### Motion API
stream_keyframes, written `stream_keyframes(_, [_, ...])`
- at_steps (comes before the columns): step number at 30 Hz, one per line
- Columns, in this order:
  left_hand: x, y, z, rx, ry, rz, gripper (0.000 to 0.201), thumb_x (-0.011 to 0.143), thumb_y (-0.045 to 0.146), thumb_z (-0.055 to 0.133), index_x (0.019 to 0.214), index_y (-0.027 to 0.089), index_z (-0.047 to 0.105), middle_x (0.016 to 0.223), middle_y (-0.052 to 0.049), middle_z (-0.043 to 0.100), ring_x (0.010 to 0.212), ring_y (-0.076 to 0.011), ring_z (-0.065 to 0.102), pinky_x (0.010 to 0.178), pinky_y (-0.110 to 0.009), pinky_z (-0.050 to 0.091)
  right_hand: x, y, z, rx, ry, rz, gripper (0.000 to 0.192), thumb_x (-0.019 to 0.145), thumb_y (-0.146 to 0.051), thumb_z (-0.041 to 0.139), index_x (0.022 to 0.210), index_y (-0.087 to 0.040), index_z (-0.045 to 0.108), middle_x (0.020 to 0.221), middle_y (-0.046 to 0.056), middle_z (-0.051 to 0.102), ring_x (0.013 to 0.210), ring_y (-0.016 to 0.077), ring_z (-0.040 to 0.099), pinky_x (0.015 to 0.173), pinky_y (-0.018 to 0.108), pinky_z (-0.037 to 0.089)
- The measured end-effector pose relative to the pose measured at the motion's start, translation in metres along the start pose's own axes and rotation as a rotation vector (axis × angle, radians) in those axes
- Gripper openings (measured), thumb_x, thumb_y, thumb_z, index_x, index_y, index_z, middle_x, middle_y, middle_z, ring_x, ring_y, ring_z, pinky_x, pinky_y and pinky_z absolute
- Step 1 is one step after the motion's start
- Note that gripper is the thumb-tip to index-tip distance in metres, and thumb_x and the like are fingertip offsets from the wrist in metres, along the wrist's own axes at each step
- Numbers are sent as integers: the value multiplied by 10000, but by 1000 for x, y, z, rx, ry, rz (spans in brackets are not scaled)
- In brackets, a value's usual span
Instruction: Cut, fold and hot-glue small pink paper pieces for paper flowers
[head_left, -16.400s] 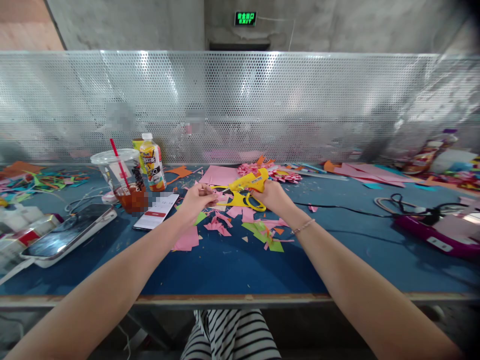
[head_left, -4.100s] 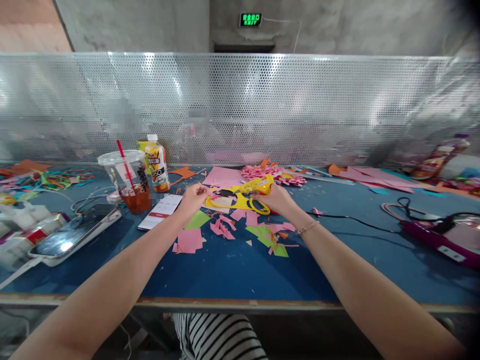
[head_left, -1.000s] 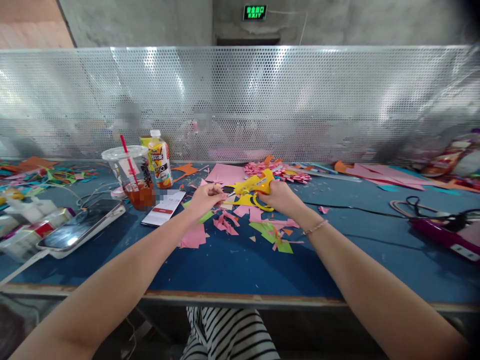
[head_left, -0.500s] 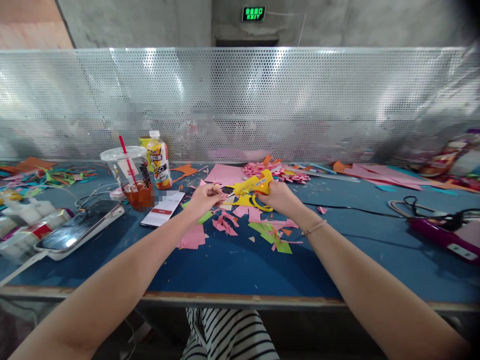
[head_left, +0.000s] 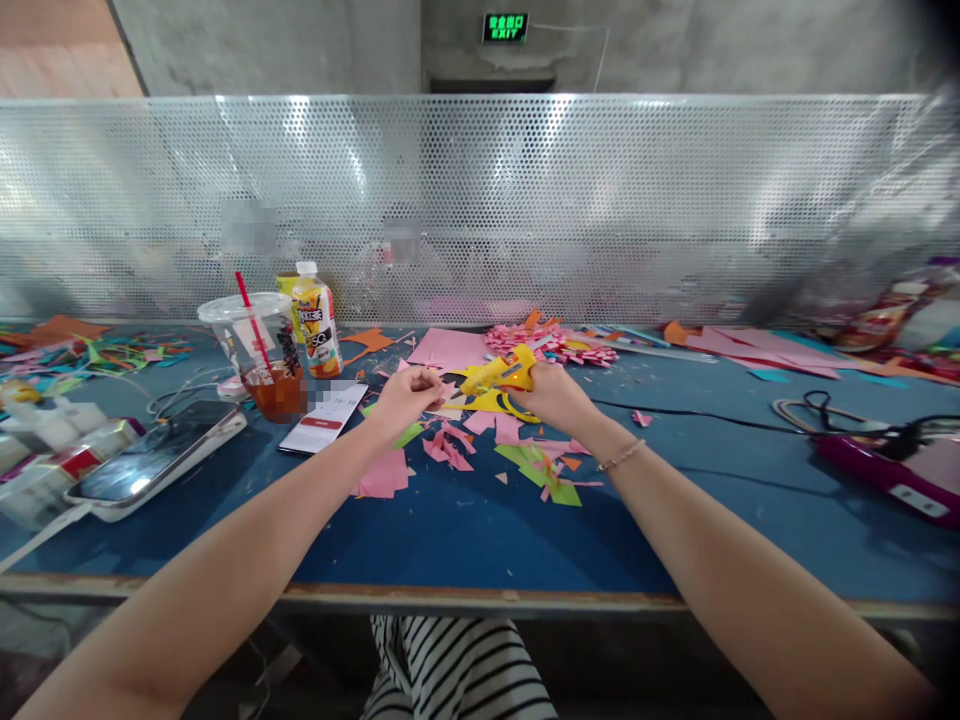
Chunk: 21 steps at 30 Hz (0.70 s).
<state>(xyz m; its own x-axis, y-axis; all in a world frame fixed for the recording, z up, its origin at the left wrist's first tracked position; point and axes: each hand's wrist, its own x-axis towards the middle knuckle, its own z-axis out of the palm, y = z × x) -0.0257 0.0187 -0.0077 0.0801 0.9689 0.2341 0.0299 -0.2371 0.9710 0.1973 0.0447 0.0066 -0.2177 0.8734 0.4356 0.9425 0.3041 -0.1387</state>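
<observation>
My right hand (head_left: 559, 396) is wrapped around the handle of a yellow hot glue gun (head_left: 495, 374). Its nozzle slants down and left, close to my left fingertips. My left hand (head_left: 411, 396) is closed in a pinch on a small pink paper piece (head_left: 444, 392), mostly hidden by the fingers. Yellow-handled scissors (head_left: 517, 408) lie beneath the glue gun, partly covered by it and my right hand. Around my hands are pink paper scraps (head_left: 448, 447) and green paper scraps (head_left: 531, 465). Behind the glue gun rests a pile of pink fringed paper strips (head_left: 517, 338).
Left of my hands are a phone (head_left: 324, 416), a cup with a red straw (head_left: 266, 375) and a bottle (head_left: 319, 325). A second phone (head_left: 161, 455) lies further left. A black cord (head_left: 697, 416) runs right towards a purple device (head_left: 885, 480). A perforated metal panel (head_left: 480, 200) borders the back.
The glue gun has tipped further down at its nozzle and shifted slightly left with my right hand. My left hand keeps its pinch nearly in place.
</observation>
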Motion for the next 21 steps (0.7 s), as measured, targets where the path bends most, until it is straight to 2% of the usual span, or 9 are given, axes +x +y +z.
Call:
stream_keyframes(4, [0,1,-1,-2,61,-9,106,677,115,603,651,142,504,596,9,571,555,-79,566,609,-243,488,2,2,-1,191,14,18,251,719,-357,567,730,-114,626,604,52,595,547,145,553,475,227,362])
stream_keyframes(8, [0,1,-1,-3,72,-5,106,681,115,603,653,140,504,598,14,560,557,-75,565,615,-241,491,5,7,1,368,-13,-3,220,678,-306,617,812,-136,653,678,36,640,593,138,577,520,217,399])
stream_keyframes(14, [2,-2,-2,22,59,-18,100,687,126,602,661,139,506,600,11,561,553,-75,564,626,-251,500,2,4,2,294,-30,-5,265,710,-375,567,725,-116,621,609,37,592,508,117,506,458,218,349])
stream_keyframes(21, [4,-5,-3,55,64,4,96,684,104,585,653,139,501,589,16,547,544,-79,556,587,-244,496,4,3,6,431,-33,112,207,661,-275,573,803,-131,617,707,50,632,592,133,562,484,202,370])
